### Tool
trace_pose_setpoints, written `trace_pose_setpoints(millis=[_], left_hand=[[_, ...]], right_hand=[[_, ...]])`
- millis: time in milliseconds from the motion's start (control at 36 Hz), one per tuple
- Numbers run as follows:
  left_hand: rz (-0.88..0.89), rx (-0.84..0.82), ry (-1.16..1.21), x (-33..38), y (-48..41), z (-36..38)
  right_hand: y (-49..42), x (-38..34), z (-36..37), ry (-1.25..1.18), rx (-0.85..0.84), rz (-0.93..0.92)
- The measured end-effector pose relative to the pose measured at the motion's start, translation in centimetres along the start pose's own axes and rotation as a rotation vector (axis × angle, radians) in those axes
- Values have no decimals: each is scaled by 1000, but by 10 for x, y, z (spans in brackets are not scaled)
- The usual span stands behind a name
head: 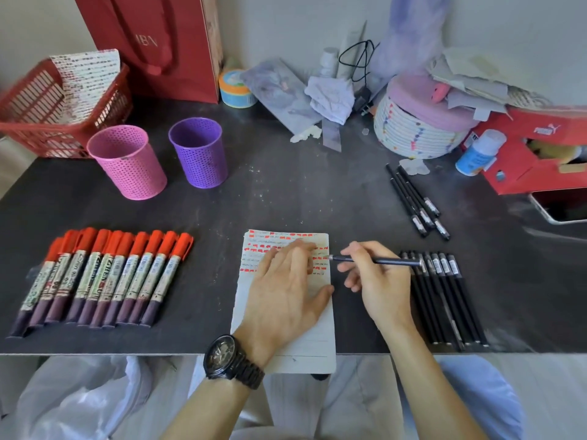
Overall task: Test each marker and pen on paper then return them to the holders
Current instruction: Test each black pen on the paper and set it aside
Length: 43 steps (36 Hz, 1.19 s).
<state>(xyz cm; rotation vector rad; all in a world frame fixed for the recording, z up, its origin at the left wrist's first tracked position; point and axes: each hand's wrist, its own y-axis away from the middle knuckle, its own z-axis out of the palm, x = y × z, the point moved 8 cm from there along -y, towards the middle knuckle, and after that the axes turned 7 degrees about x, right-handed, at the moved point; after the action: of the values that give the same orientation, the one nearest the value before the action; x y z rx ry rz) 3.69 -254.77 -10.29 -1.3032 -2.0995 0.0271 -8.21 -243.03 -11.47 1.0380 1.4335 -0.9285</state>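
Ten red markers (pixel 104 277), two holders (pixel 160 157).

Soft even daylight, edges bowed and perhaps slightly blurred.

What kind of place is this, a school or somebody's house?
Probably a desk at home, not a classroom. The dark table sits against a plain wall, crowded with personal clutter: a red gift bag, a rope basket and a shoebox. The right hand is testing a black pen.

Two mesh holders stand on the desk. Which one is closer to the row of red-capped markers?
The pink holder. It stands left of the purple holder and nearer the desk's front, more directly behind the red-capped markers.
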Motion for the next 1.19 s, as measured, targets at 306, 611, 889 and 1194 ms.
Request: trace_pose_setpoints(millis=[306, 611, 889, 1194], left_hand=[[-35, -32, 67, -11, 3, 13], [-46, -2, 79, -13, 2, 13], [-52, -5, 83, -14, 2, 14], [-57, 2, 81, -15, 2, 13]], right_hand=[[-2, 5, 0, 192, 59, -65], [-3, 9, -2, 258, 101, -110], [-3, 6, -1, 283, 96, -155], [-2, 5, -1, 307, 103, -156]])
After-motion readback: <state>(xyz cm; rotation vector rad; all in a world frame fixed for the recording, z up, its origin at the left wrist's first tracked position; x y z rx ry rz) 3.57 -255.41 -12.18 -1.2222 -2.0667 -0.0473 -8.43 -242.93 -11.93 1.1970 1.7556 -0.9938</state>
